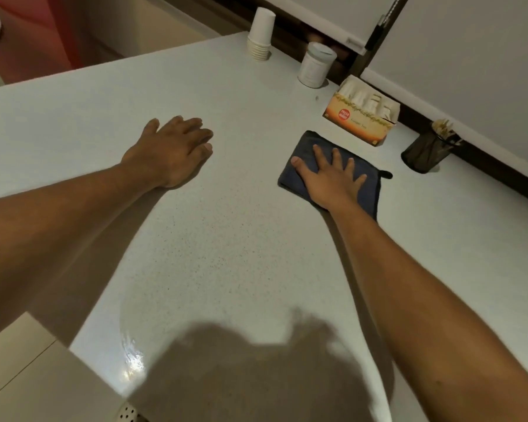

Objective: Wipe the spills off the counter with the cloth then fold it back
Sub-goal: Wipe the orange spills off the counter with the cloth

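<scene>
A dark blue cloth (305, 147), folded into a small rectangle, lies flat on the white speckled counter (226, 239) at the right. My right hand (329, 175) rests palm down on top of it, fingers spread. My left hand (174, 147) lies flat on the bare counter to the left, well apart from the cloth, fingers loosely together and holding nothing. A wet glossy patch (133, 357) shines near the counter's front edge. No other spill is visible.
Along the back wall stand a stack of white paper cups (261, 35), a white lidded jar (316, 65), an orange box of tea bags (361, 112) and a black mesh holder with sticks (425, 150). The counter's left edge drops to a tiled floor (22, 370).
</scene>
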Available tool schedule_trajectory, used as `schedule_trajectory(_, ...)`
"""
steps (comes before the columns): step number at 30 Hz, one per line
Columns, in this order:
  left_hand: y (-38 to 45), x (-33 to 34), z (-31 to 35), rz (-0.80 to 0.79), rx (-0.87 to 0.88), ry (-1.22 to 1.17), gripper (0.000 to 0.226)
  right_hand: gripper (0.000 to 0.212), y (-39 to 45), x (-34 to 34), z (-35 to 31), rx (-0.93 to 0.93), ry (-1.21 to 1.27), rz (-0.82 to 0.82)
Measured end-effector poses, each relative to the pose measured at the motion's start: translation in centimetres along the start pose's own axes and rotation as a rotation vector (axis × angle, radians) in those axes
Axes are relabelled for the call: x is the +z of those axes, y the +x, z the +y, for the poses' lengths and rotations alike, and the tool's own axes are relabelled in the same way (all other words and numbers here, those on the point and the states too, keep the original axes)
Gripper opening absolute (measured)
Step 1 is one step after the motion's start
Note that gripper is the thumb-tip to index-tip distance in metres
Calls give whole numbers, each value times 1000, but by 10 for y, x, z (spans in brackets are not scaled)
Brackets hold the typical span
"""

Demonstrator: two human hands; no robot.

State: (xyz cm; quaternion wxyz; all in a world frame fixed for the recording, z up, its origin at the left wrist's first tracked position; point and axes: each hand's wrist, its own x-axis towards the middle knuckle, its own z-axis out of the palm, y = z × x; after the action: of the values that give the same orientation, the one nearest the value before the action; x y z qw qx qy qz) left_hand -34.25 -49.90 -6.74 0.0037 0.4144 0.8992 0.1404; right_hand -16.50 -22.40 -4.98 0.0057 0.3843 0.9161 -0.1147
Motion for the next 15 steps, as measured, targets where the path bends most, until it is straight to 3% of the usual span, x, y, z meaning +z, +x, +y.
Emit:
schedule_trajectory(9, -8, -7, 6, 18, 11, -31, 63, 92, -137, 33, -38, -141, -50, 21)
schedule_trajectory(15, -11, -6, 8, 81, 44, -50, 56, 89, -201, 52, -67, -86, -52, 87)
